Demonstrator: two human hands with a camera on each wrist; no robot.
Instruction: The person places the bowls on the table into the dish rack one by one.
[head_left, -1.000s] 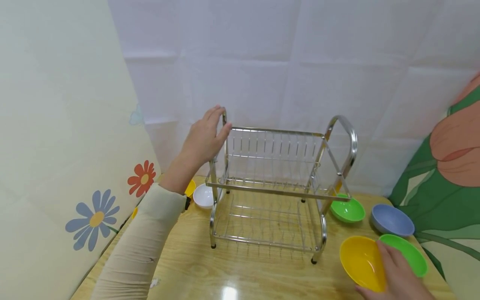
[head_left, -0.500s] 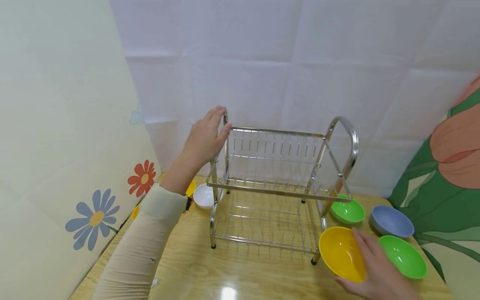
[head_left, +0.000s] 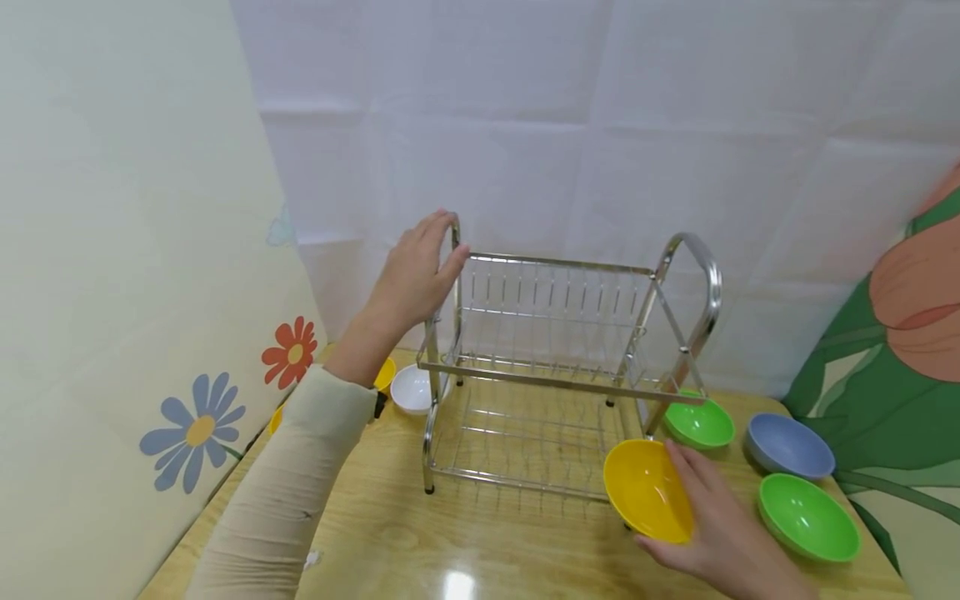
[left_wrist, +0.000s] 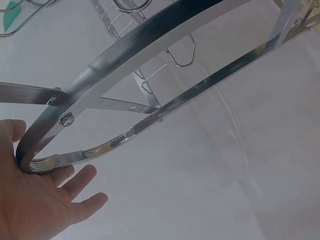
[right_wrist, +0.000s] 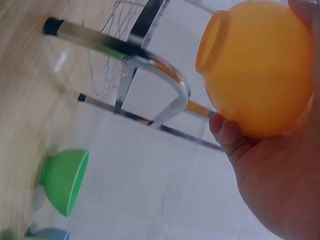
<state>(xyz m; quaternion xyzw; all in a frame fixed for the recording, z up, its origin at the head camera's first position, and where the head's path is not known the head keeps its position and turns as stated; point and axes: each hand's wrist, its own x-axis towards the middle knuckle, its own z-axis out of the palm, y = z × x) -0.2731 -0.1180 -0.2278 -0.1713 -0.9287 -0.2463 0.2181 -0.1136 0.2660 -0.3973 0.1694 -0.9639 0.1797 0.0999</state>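
My right hand (head_left: 720, 517) grips a yellow bowl (head_left: 637, 492) by its side, thumb and fingers at the rim. The bowl is tilted in the air before the lower right front of a two-tier metal dish rack (head_left: 525, 379). From the right wrist, the bowl's rounded outside and foot (right_wrist: 212, 42) show against the palm. My left hand (head_left: 412, 275) rests on the rack's left top handle. In the left wrist view the curved metal bar (left_wrist: 37, 132) lies against that palm, with the fingers (left_wrist: 82, 182) fairly straight and spread.
Right of the rack stand two green bowls (head_left: 701, 423) and a blue bowl (head_left: 787, 446) on the wooden table (head_left: 390, 533). A white bowl (head_left: 411, 390) and a yellow bowl (head_left: 385, 374) sit behind the left forearm. A white cloth hangs behind the rack.
My right hand has carried the yellow bowl leftward and slightly up, to the rack's front right leg, uncovering the nearer green bowl. My left hand stays on the handle.
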